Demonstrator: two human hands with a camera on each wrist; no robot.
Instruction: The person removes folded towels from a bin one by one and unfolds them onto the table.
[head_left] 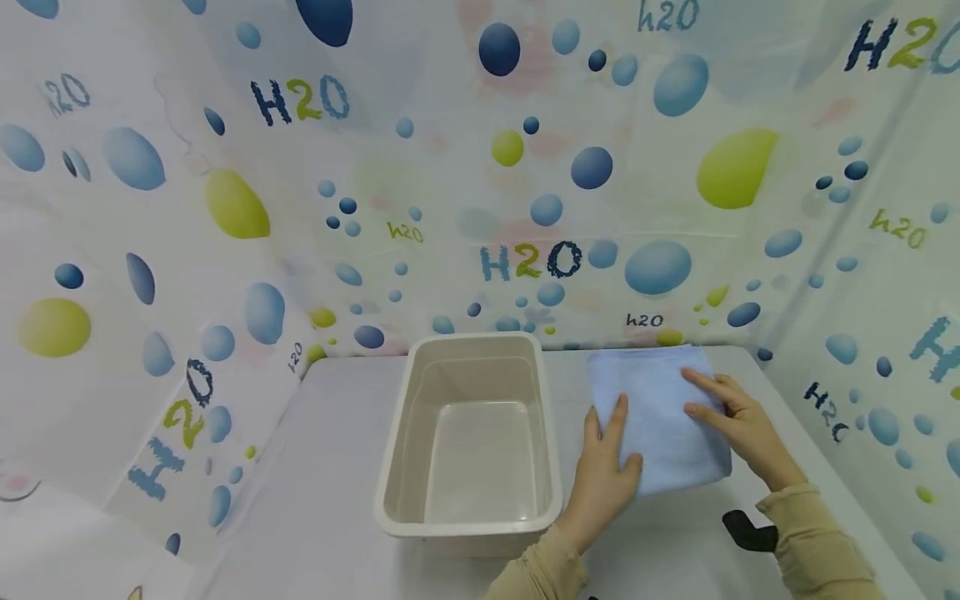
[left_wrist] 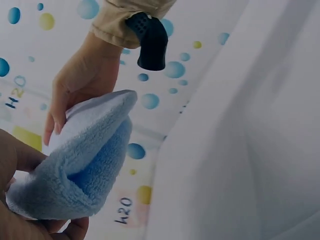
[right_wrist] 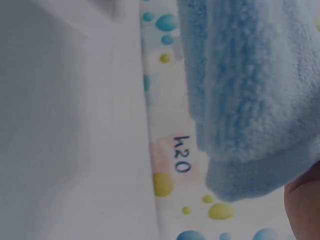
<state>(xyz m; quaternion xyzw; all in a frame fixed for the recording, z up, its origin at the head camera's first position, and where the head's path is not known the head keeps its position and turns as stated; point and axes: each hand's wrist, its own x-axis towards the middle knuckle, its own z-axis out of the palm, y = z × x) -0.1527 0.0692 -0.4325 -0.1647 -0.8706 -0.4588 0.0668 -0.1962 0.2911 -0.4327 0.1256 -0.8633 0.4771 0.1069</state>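
Note:
A folded light blue towel [head_left: 648, 442] is held up between both hands, to the right of the beige basin. My left hand [head_left: 603, 479] grips its left edge, with some fingers curled beneath it in the left wrist view. On the opposite edge, my right hand [head_left: 750, 429] holds the towel, two digits lying over its upper face and the others hidden behind. Fluffy folded layers [left_wrist: 95, 165] show at the towel's near end in the left wrist view. Seen from the right wrist, the plush fabric [right_wrist: 255, 85] hangs in thick folds.
An empty beige plastic basin [head_left: 483, 533] stands on the white-covered table [head_left: 322, 483], left of the hands. Behind and at both sides hangs a curtain [head_left: 450, 167] printed with blue and green drops. A black wrist camera [head_left: 750, 532] sits by the right sleeve.

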